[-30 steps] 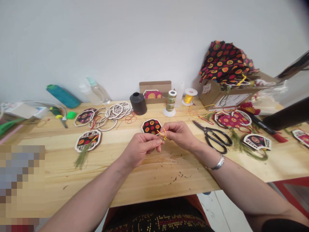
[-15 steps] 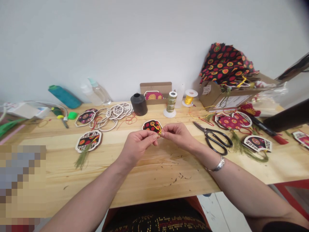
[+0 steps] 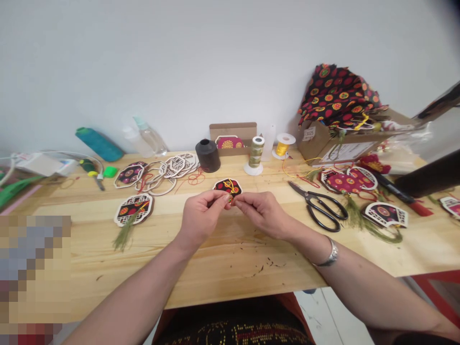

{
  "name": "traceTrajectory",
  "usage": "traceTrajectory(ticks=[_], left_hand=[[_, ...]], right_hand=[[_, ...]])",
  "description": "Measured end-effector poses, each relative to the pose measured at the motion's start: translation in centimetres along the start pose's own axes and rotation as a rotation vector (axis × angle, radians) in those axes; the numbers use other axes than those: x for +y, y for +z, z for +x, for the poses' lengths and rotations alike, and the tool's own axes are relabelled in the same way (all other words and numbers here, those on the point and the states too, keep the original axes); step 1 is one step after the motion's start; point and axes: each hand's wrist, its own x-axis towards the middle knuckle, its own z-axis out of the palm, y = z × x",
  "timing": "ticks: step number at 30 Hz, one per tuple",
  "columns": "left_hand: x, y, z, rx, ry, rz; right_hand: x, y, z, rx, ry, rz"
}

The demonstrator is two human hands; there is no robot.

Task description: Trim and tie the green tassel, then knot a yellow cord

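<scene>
My left hand (image 3: 201,216) and my right hand (image 3: 261,212) meet fingertip to fingertip above the wooden table (image 3: 230,254), both pinched on a thin yellow cord (image 3: 230,188). The cord runs onto a small patterned fabric piece (image 3: 227,186), black with red and yellow circles, lying just beyond my fingers. A silver bracelet (image 3: 328,256) is on my right wrist.
Black scissors (image 3: 321,206) lie right of my hands. Finished ornaments with green tassels (image 3: 132,211) sit left and right. Thread spools (image 3: 256,153), a black spool (image 3: 207,155), bottles and a cardboard box of patterned fabric (image 3: 338,115) line the back.
The yellow cord loop, open between my fingers a second ago, has been drawn in small. Both hands have shifted slightly forward toward the fabric piece.
</scene>
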Motion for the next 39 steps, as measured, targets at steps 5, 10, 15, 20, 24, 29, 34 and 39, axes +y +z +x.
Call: traceTrajectory(ticks=[5,10,15,20,24,29,34,39], left_hand=[[-0.1,-0.1,-0.2,0.029,0.009,0.001],[0.0,-0.1,-0.1,0.038,0.019,0.013],[-0.2,0.0,0.4,0.000,0.003,0.085],[-0.4,0.0,0.3,-0.112,0.092,0.240],[-0.2,0.0,-0.1,-0.257,0.169,0.288],[0.1,0.2,-0.3,-0.388,0.184,0.214],[0.3,0.0,-0.3,-0.319,0.141,0.101],[0.6,-0.2,-0.1,-0.133,0.083,0.099]], right_hand=[[-0.3,0.0,-0.2,-0.023,-0.017,-0.014],[-0.4,0.0,-0.3,-0.041,-0.045,0.013],[0.3,0.2,-0.3,0.063,-0.224,-0.447],[0.2,-0.6,-0.3,0.139,-0.565,-0.914],[-0.4,-1.6,-0.1,0.136,-0.677,-0.895],[0.6,-1.8,0.5,0.149,-0.532,-0.552],[2.1,-1.5,1.2,0.125,-0.192,-0.126],[1.9,-1.2,1.3,0.010,0.018,0.025]])
